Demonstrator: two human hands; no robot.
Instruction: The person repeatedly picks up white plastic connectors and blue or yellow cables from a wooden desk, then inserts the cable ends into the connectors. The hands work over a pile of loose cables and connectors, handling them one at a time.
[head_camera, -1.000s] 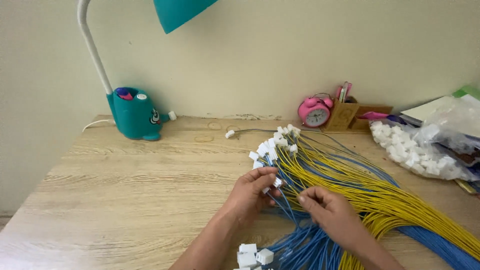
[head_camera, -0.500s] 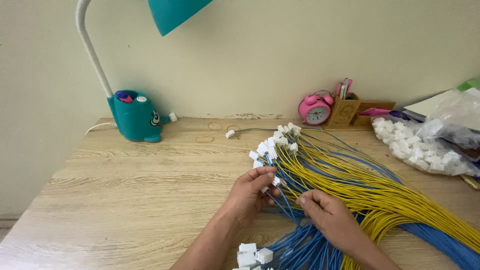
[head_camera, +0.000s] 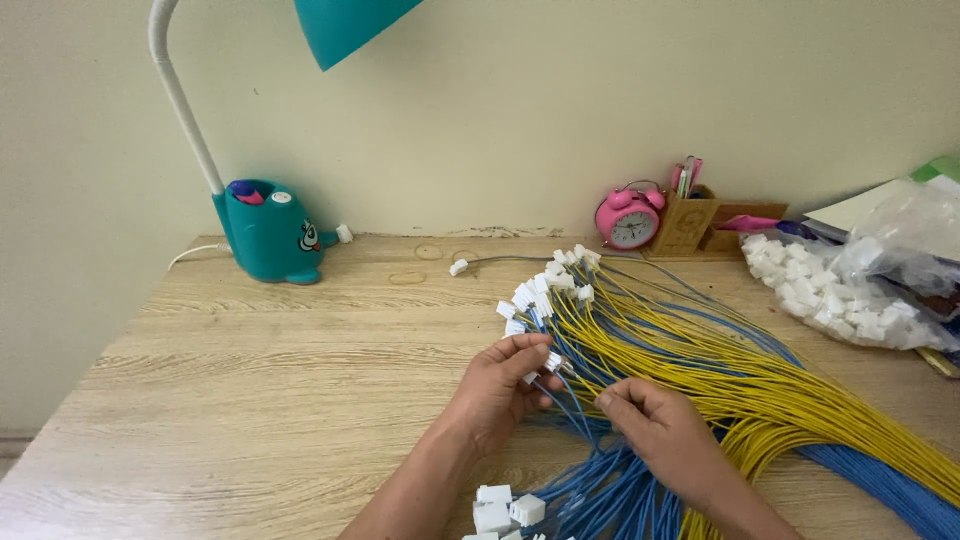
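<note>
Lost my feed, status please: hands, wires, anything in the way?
Left hand pinching white connector. Right hand gripping blue wire. Yellow wires crowd alongside.

Two hands, left (head_camera: 500, 385) and right (head_camera: 660, 425), are at one big bundle of wires (head_camera: 700, 370), yellow and blue, too many to count. One lamp (head_camera: 270, 225), one pink clock (head_camera: 627, 218), one pen holder (head_camera: 688, 222) and one bag of white connectors (head_camera: 860, 290) stand on the one bench (head_camera: 250, 400). Three loose connectors (head_camera: 505, 508) show at the bottom edge.
</note>
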